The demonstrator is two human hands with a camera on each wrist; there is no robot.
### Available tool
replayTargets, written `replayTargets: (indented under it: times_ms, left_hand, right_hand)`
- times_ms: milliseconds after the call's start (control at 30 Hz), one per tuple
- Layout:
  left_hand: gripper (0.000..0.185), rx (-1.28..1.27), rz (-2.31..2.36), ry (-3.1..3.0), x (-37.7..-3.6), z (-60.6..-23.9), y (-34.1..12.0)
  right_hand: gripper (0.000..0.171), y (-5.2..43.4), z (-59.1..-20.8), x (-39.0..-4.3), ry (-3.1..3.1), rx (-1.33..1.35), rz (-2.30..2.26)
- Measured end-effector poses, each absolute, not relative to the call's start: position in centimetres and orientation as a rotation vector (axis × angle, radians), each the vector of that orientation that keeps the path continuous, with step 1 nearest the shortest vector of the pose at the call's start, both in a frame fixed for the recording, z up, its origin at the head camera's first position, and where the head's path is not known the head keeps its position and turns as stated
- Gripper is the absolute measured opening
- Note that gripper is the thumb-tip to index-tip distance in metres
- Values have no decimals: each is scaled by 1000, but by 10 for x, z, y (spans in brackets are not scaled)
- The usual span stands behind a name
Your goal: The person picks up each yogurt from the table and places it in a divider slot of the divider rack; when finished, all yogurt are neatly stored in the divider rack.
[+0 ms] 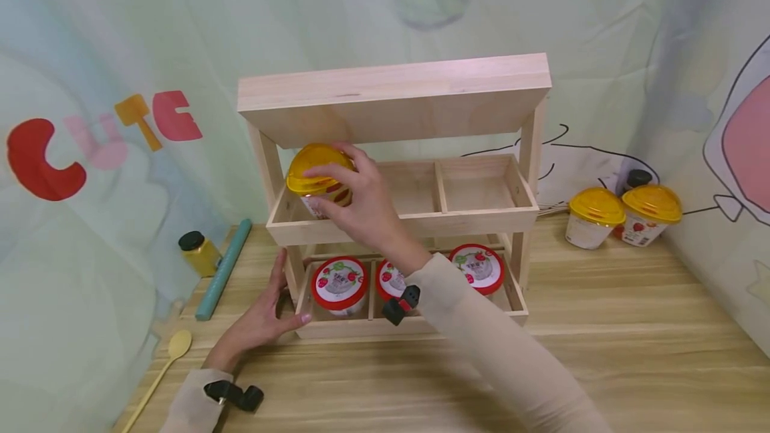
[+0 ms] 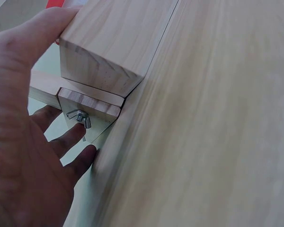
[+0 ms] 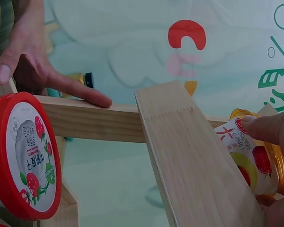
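Note:
My right hand pinches a clear cup with a yellow domed lid, thumb low and fingers on the lid. That cup, with fruit printed on it, stands at the left compartment of the upper tray of a two-tier wooden rack. How far its base is in is hidden. At the rack's lower left corner, my left hand holds on, thumb on the tray corner and fingers beside the side post near a wing nut. Red-lidded cups sit in the lower tray, one partly behind my right wrist.
Two more yellow-lidded cups stand to the right of the rack, with a dark-capped object behind. On the left lie a yellow jar with a black lid, a teal stick and a yellow spoon. Printed curtains hang behind.

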State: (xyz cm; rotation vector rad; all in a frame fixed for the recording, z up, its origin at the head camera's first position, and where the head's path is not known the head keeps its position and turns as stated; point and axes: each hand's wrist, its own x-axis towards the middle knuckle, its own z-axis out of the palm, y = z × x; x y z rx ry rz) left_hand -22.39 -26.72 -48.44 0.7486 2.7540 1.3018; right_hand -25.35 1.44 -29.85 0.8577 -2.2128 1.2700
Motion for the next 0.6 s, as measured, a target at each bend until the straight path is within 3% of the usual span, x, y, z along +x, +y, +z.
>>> replayTargets:
  times_ms: [300, 600]
  left_hand:
    - [138, 775, 1297, 2757, -225, -485, -267]
    - [139, 827, 1330, 2736, -227, -485, -268]
  right_hand:
    - [50, 23, -297, -251, -2190, 839, 1292]
    - [53, 66, -295, -239, -2150, 756, 1293]
